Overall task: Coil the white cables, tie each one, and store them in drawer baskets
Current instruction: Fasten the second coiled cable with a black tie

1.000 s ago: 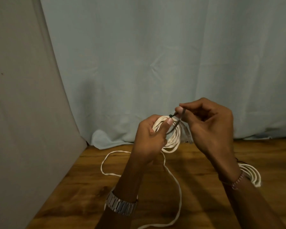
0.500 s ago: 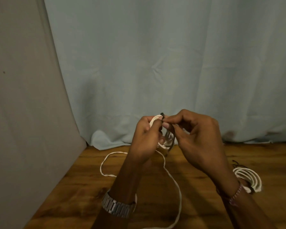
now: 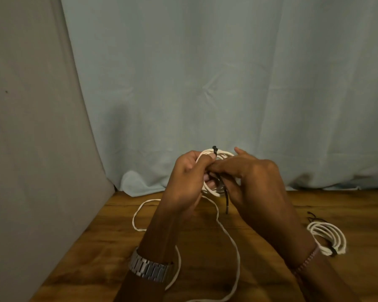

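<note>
Head view. Left hand [image 3: 187,177] curled round a white cable coil [image 3: 214,171], held upright above the wooden table [image 3: 109,240] at frame centre. Right hand [image 3: 249,179] touching it at 3 o'clock, fingers pinching a black cable tie [image 3: 224,192]; tie head sticks up at the coil's 12 o'clock, tail hangs toward 6. Loose cable end [image 3: 227,236] trails from coil down to the table. Second coil [image 3: 327,238], tied, lies on the table at 4 o'clock, well apart. Metal watch [image 3: 150,269] on left wrist. Blue curtain [image 3: 205,83] behind.

Steel watch [image 3: 150,269], perhaps beaded bracelet [image 3: 307,261]
</note>
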